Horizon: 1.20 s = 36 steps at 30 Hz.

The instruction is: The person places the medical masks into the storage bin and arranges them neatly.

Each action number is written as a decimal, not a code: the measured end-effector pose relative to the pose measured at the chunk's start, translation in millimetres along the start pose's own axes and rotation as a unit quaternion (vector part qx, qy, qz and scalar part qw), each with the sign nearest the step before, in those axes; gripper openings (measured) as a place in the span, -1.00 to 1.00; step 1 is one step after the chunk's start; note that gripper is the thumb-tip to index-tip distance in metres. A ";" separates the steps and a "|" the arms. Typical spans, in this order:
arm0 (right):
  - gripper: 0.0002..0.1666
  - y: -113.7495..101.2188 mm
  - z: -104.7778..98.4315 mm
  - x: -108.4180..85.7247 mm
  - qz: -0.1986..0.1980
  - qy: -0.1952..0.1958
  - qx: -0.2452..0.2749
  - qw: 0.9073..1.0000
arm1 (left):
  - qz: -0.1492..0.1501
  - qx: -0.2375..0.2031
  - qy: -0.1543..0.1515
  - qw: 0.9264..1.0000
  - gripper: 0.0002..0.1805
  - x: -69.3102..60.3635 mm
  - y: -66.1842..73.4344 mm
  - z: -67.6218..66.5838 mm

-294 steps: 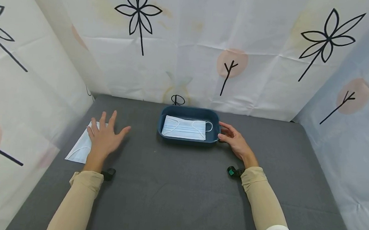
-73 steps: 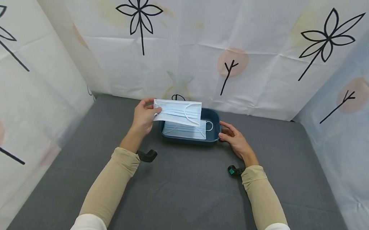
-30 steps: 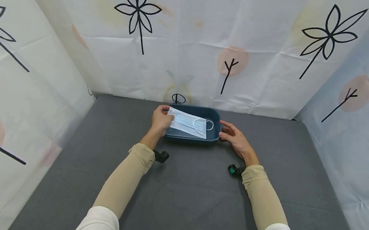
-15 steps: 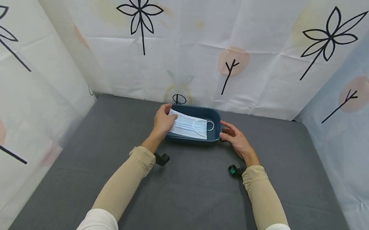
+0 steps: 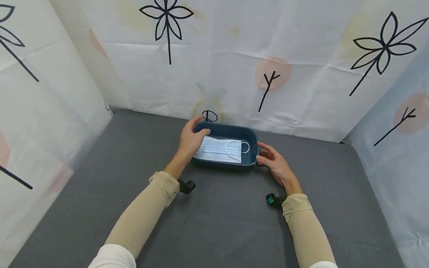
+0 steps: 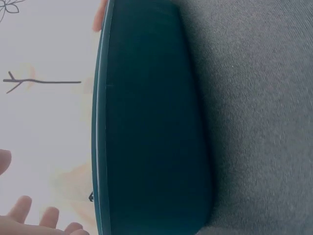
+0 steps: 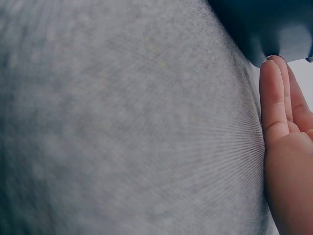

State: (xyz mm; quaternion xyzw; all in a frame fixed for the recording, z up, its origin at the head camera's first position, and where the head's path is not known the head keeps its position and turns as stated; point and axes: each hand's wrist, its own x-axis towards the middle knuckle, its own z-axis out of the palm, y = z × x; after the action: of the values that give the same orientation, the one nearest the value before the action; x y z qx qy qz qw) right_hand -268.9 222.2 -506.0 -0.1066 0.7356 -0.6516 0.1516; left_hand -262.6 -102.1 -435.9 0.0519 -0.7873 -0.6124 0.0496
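Observation:
A blue pleated face mask [image 5: 218, 150] with white ear loops lies inside the dark blue tray [image 5: 219, 164] at the table's back. Another mask probably lies beneath it, though I cannot tell the two apart. Over the tray's left end is my left hand [image 5: 191, 142], thumb and fingers spread, holding nothing. Several of its fingertips [image 6: 22, 208] appear beyond the tray's rim in the left wrist view. With its thumb and fingertips, my right hand [image 5: 276, 166] touches the tray's right end. Its fingers look nearly straight in the right wrist view, where the tray's underside corner [image 7: 288, 44] shows.
Dark grey cloth covers the table [image 5: 222, 231] in front of the tray. White patterned curtains [image 5: 223, 67] close in the back and both sides. Each wrist carries a small black camera [image 5: 186, 187].
My left hand carried a mask from the table's left over to the tray and laid it on the one there. It has now let go, fingers spread. The right hand stayed at the tray's end.

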 end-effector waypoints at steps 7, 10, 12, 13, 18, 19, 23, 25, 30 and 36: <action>-0.23 -4.5 -3.9 2.0 0.007 -0.006 0.005 1.000 | 0.040 0.063 -0.014 0.997 -0.32 0.2 4.8 -3.6; -0.23 -7.2 -6.2 2.8 0.010 -0.011 0.008 1.000 | 0.061 0.092 -0.019 0.994 -0.30 1.2 6.1 -5.0; -0.22 -8.9 -7.3 3.1 0.010 -0.017 0.012 1.000 | 0.076 0.105 -0.022 0.991 -0.30 1.1 7.0 -6.9; -0.22 -9.5 -7.8 3.2 0.011 -0.018 0.013 1.000 | 0.084 0.114 -0.024 0.990 -0.30 1.3 7.3 -7.9; -0.22 -11.5 -9.9 2.8 0.019 -0.018 0.003 1.000 | 0.120 0.158 -0.035 0.979 -0.28 2.4 10.9 -16.6; -0.23 -12.0 -10.0 2.8 0.021 -0.014 -0.002 1.000 | 0.129 0.168 -0.035 0.977 -0.27 3.3 11.9 -19.0; -0.29 -17.3 -8.8 1.7 0.018 -0.002 -0.046 0.999 | 0.155 0.183 -0.029 0.970 -0.26 7.7 16.9 -27.9; -0.34 -21.7 -6.9 1.4 0.012 0.008 -0.079 0.997 | 0.170 0.187 -0.027 0.967 -0.26 9.7 19.3 -31.4; -0.40 -33.5 -0.9 0.6 -0.023 0.033 -0.197 0.979 | 0.199 0.229 -0.023 0.953 -0.25 11.2 23.8 -35.8; -0.40 -41.6 8.2 4.3 -0.086 0.115 -0.366 0.919 | 0.200 0.313 -0.008 0.928 -0.23 12.9 24.6 -36.8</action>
State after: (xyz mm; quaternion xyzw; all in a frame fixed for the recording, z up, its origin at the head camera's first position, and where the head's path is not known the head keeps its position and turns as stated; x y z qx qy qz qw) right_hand -271.6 207.7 -466.0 -0.1415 0.9232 -0.3550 -0.0403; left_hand -270.6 -133.2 -402.8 -0.0990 -0.9335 -0.3122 0.1457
